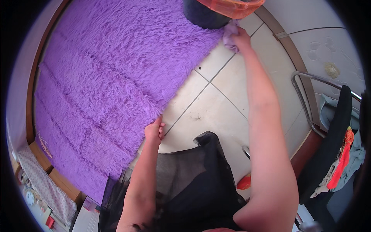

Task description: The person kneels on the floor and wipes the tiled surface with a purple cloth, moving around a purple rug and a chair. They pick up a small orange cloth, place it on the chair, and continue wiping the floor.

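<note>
A shaggy purple rug (116, 72) covers the left of the pale tiled floor (223, 101). My left hand (154, 131) grips the rug's edge near the middle of the view. At the top right, my right hand (241, 37) holds a crumpled light purple cloth (230, 36) low over the tiles, beside the rug's far corner. Just beyond the cloth stands a dark bucket-like bin (203, 14) with an orange plastic liner (232, 7) over its rim. Small dark specks lie on the tiles between my hands.
A metal-framed chair (316, 76) with clothes over it stands at the right by the tiled wall (318, 20). Black sheer fabric (191, 185) spreads over my lap. Wooden furniture with a patterned cover (46, 185) stands at the lower left. A red and orange item (244, 182) lies beside my right arm.
</note>
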Tool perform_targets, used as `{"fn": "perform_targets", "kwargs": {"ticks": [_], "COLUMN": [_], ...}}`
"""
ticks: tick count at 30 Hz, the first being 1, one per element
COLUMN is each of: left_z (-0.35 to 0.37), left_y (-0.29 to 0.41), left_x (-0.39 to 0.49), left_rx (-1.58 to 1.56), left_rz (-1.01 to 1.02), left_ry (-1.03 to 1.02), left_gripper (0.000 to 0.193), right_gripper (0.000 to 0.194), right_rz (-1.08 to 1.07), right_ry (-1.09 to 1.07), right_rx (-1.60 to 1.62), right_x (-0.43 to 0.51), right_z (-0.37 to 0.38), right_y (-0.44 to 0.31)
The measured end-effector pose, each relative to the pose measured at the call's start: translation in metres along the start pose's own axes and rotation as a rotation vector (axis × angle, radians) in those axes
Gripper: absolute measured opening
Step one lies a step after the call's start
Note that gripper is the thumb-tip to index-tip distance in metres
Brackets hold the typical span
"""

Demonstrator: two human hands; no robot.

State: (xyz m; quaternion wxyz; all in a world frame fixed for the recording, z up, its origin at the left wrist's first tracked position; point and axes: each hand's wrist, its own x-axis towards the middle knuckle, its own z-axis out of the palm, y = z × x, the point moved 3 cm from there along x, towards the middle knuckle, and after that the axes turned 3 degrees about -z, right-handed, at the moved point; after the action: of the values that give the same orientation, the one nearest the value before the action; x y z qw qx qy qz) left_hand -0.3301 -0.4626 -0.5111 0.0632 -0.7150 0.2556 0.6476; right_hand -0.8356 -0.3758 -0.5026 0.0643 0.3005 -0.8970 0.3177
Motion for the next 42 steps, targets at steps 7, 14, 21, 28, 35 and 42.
{"fn": "perform_targets", "kwargs": {"ticks": [7,14,21,28,35,42], "left_z": [0.001,0.002,0.002,0.001,0.001,0.001], "left_y": [-0.001,0.000,0.001,0.000,0.000,-0.002], "left_x": [-0.001,-0.003,-0.003,-0.001,-0.001,-0.001], "left_rx": [0.017,-0.040,-0.024,0.009,-0.032,-0.035], "left_rz": [-0.037,-0.008,-0.025,-0.004,-0.005,-0.001], "left_ry": [-0.029,-0.042,-0.021,-0.035,-0.025,-0.027], "left_gripper": [0.037,0.035,0.034,0.037,0.036,0.036], "right_gripper": [0.013,0.015,0.081,0.099,0.025,0.026], "right_rz": [-0.477,-0.091,-0.022,0.281,0.249,-0.169], "right_ry": [-0.411,-0.577,-0.381,-0.128,0.129,0.388], "right_rx": [0.152,-0.159,-0.076,0.578,0.355,0.406], "right_x": [-0.179,-0.173,-0.080,0.020,0.014,0.085], "right_z": [-0.030,-0.134,-0.113,-0.075,-0.111,-0.215], "right_y": [-0.075,-0.008,-0.041,-0.067,-0.087,-0.173]}}
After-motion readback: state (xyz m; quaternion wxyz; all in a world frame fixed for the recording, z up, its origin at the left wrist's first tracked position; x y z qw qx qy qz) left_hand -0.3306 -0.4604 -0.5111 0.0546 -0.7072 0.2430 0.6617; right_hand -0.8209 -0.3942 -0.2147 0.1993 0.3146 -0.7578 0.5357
